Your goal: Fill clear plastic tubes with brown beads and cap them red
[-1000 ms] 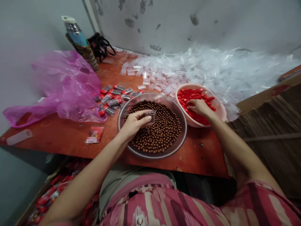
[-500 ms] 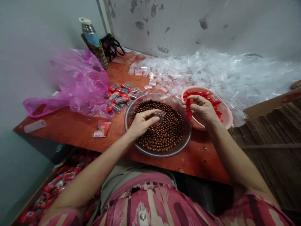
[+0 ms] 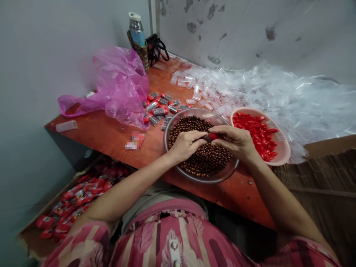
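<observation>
Over a metal bowl (image 3: 178, 173) of brown beads (image 3: 194, 163), my left hand (image 3: 187, 146) pinches a small clear container filled with dark contents (image 3: 207, 138). My right hand (image 3: 236, 142) is closed on a red cap (image 3: 213, 137), which meets the container's right end. Both hands' fingertips nearly touch around it. Right of the bowl stands a pink basket (image 3: 283, 155) holding many red caps (image 3: 257, 133). Several filled containers with red ends (image 3: 160, 110) lie behind the bowl on its left.
Clear plastic containers (image 3: 278, 92) are heaped along the wall. On the red table (image 3: 108, 137) are a pink bag (image 3: 122, 85), a flask (image 3: 137, 35), a clear tube (image 3: 66, 126) and a red packet (image 3: 135, 141). A box of red packets (image 3: 80, 193) stands below left; cardboard (image 3: 325, 181) is at right.
My right hand has moved from over the basket toward my left hand, bringing the red cap against the container. The view has shifted, so the table items appear farther right.
</observation>
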Available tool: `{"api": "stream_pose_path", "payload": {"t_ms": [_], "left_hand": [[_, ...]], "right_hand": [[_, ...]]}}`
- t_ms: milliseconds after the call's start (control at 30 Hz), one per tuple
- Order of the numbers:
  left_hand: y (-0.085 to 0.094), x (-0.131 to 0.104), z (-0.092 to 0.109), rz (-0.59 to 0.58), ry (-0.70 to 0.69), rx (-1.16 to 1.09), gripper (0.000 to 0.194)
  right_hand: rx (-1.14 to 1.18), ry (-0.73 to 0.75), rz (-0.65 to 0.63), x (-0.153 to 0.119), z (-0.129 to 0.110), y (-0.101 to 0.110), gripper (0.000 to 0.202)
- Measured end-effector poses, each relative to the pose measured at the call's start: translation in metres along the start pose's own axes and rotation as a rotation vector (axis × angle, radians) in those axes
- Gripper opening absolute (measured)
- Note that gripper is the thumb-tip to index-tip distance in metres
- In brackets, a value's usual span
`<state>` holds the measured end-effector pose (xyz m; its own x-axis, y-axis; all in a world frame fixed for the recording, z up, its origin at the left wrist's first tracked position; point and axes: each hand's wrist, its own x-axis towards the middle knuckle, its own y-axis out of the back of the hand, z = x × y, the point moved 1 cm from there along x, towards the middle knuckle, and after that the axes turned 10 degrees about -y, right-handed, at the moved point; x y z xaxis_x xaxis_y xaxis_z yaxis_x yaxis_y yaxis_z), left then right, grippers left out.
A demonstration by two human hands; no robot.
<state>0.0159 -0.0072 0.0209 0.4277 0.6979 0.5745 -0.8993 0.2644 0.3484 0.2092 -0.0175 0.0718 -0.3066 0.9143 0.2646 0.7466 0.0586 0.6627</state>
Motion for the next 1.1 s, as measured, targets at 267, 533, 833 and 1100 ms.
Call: {"api": "stream_pose_path", "payload": {"t_ms": [267, 533, 833, 1100], "left_hand": [[0.001, 0.0, 0.003, 0.028, 0.005, -0.036, 0.021], [0.002, -0.005, 0.002, 0.115, 0.012, -0.033, 0.024], [0.0, -0.007, 0.002, 0.061, -0.09, 0.076, 0.024], [0.006, -0.005, 0.003, 0.236, -0.029, 0.044, 0.024]], "right_hand": [[-0.042, 0.078, 0.129, 0.002, -0.008, -0.008, 0.024], [0.048, -0.074, 0.122, -0.002, -0.009, -0.015, 0.026], [0.026, 0.062, 0.227, -0.013, -0.002, -0.02, 0.028], [0.033, -0.066, 0.24, -0.018, 0.016, -0.025, 0.02]]}}
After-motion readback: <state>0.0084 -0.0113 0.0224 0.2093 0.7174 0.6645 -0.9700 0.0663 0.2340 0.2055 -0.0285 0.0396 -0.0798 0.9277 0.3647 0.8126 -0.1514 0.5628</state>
